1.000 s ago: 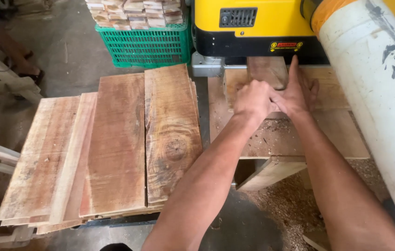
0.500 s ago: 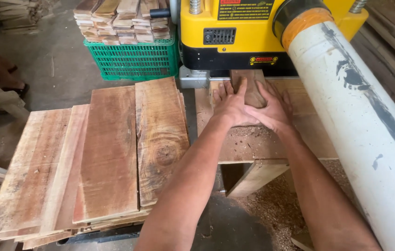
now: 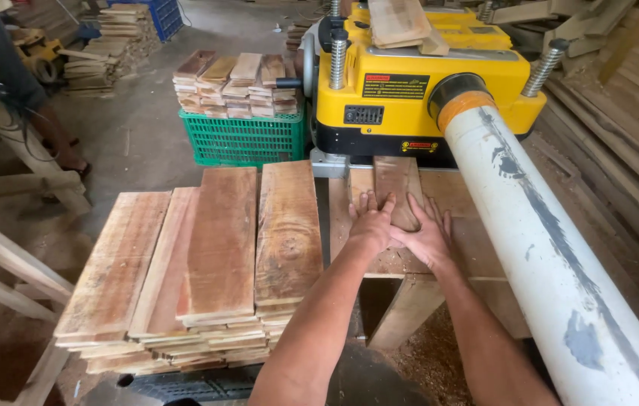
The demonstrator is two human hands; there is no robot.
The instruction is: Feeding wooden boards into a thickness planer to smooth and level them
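— Where's the board (image 3: 397,188)?

— Flat on the desk (image 3: 477,248), its far end going into the mouth of the yellow machine (image 3: 417,98).

— And the hands?

— Both pressed on its near end. The left hand (image 3: 370,224) lies flat, fingers spread, at the board's left edge. The right hand (image 3: 426,234) lies beside it, palm down, open. Neither grips anything.

— What's to the left?

— A stack of planks (image 3: 214,263), well apart from the hands.

We stand in a woodworking shop: a yellow thickness planer (image 3: 417,90) at upper centre, stacked boards (image 3: 206,263) lower left, sawdust (image 3: 440,361) on the floor.
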